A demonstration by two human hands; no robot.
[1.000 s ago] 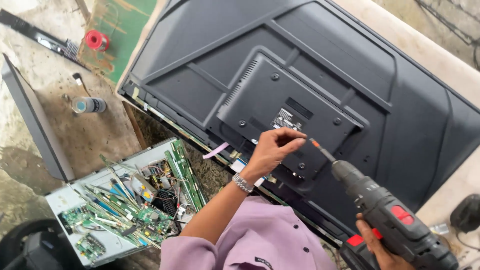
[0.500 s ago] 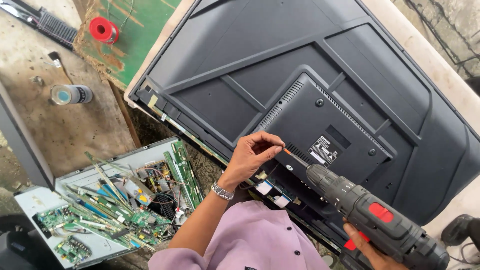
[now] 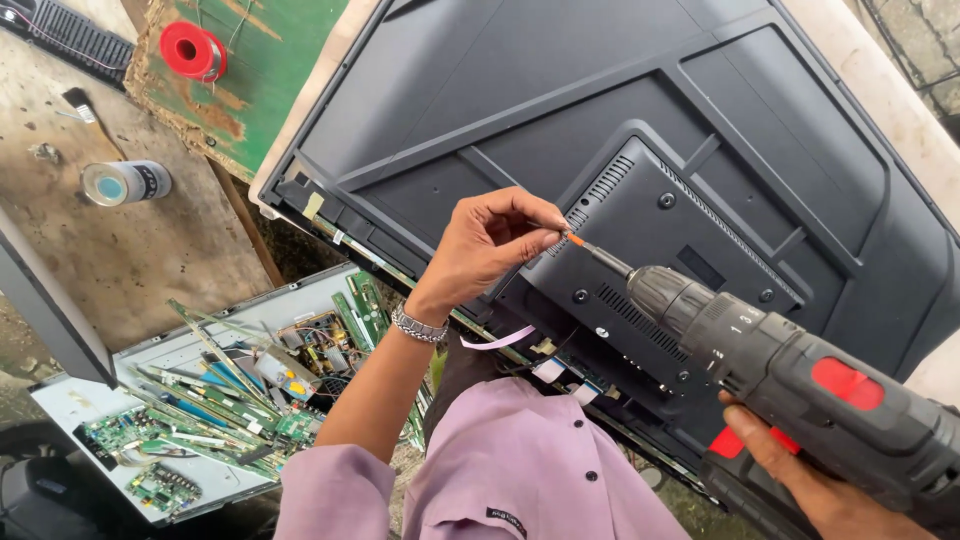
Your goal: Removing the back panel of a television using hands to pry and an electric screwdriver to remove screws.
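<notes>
Cluttered bench below: the right hand grips the cordless drill, now swung closer, while the left hand pinches its bit tip, steadying it over the television back cover, circuit-board tray alongside.

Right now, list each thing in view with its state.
Left hand: fingers pinch the bit tip.
Right hand: grips the drill handle.
Cordless drill: held, bit fitted, angled at the back cover.
Television: face down, back cover on.
Tray of circuit boards: full, untouched.
Red spool: lying flat.
</notes>
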